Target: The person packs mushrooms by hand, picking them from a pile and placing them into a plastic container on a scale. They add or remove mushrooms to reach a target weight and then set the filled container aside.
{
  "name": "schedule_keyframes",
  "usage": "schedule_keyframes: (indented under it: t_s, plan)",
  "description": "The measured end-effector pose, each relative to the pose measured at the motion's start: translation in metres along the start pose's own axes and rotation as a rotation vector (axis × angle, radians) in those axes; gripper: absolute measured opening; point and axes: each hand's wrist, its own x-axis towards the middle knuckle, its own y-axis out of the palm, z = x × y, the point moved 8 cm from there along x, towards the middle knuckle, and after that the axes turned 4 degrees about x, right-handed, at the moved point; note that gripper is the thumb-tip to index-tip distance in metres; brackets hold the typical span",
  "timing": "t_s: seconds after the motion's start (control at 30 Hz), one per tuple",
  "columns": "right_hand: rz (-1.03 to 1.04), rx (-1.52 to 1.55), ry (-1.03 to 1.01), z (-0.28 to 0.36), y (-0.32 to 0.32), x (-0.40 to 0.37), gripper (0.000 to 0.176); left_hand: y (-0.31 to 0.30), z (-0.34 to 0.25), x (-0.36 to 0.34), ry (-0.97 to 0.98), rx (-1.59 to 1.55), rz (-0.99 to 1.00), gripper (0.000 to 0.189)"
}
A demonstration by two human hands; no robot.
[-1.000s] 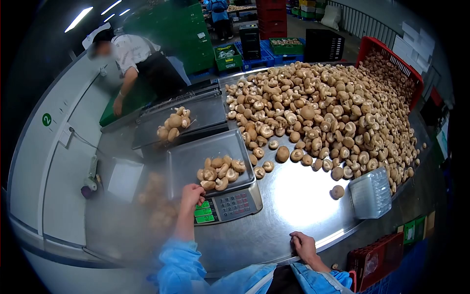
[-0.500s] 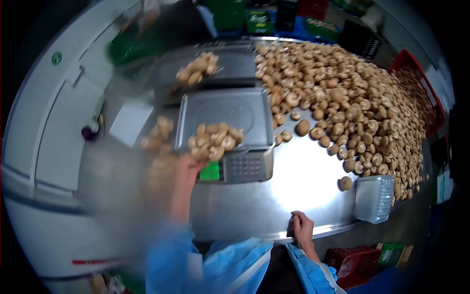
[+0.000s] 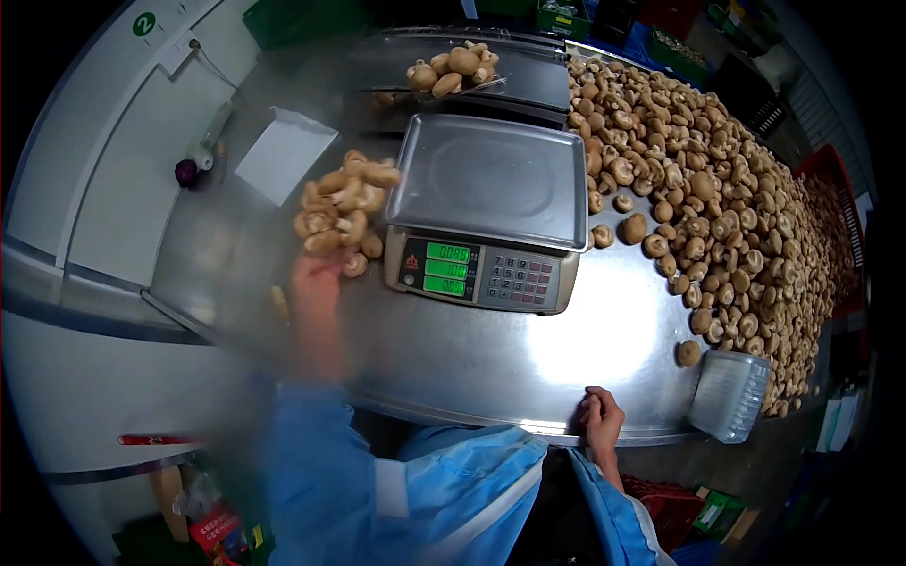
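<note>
My left hand (image 3: pixel 318 288), smeared by motion, grips the near edge of a heap of brown mushrooms (image 3: pixel 344 203), apparently in a clear tray whose walls I can barely make out. This heap is left of a digital scale (image 3: pixel 486 212), whose steel pan is bare and whose green displays are lit. A few mushrooms by the scale's left corner are partly covered by the heap. My right hand (image 3: pixel 602 417) rests at the table's front edge with fingers curled and nothing in them. Right of it stands a stack of clear plastic trays (image 3: pixel 729 396).
A large pile of loose mushrooms (image 3: pixel 708 208) covers the table's right side. Behind the scale, another clear tray of mushrooms (image 3: pixel 460 71) sits on a dark surface. At left lie a white sheet (image 3: pixel 286 154) and a purple onion-like object (image 3: pixel 188 173). A red crate (image 3: pixel 835 217) is far right.
My left hand has drawn the mushrooms off the scale pan, leftward onto the table side. The view has shifted, and the scale reads sharper. My right hand stays at the table edge.
</note>
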Motion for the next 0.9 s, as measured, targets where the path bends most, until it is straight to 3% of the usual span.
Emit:
schedule_keyframes:
  t_s: [0.13,0.37,0.47,0.57,0.67,0.73,0.83,0.9]
  plan:
    - [-0.014,-0.005,0.001,-0.002,0.000,0.002,0.020,-0.076,-0.027,0.010,0.226,0.009,-0.176,0.046]
    - [-0.013,-0.006,0.017,0.000,0.001,0.000,0.019,-0.157,-0.025,0.019,0.254,-0.094,-0.546,0.049]
    - [-0.014,0.031,0.055,0.005,0.001,0.000,0.019,-0.160,-0.020,0.028,0.357,-0.068,-0.377,0.050]
    - [-0.058,0.028,-0.070,0.018,-0.017,0.000,0.019,-0.195,-0.006,0.042,0.324,-0.083,-0.487,0.050]
    - [-0.226,-0.218,-0.392,0.070,-0.073,-0.001,0.018,-0.159,-0.010,0.032,0.315,0.096,-0.562,0.043]
    - [-0.324,-0.261,-0.468,0.089,-0.111,0.000,0.018,-0.181,-0.007,0.035,0.357,0.347,-0.489,0.030]
    - [-0.434,-0.252,-0.403,0.089,-0.161,0.003,0.016,-0.192,-0.018,0.026,0.353,0.806,-0.487,0.027]
    - [-0.463,-0.407,-0.494,0.099,-0.173,-0.001,0.015,-0.191,-0.021,0.025,0.299,0.922,-0.501,0.027]
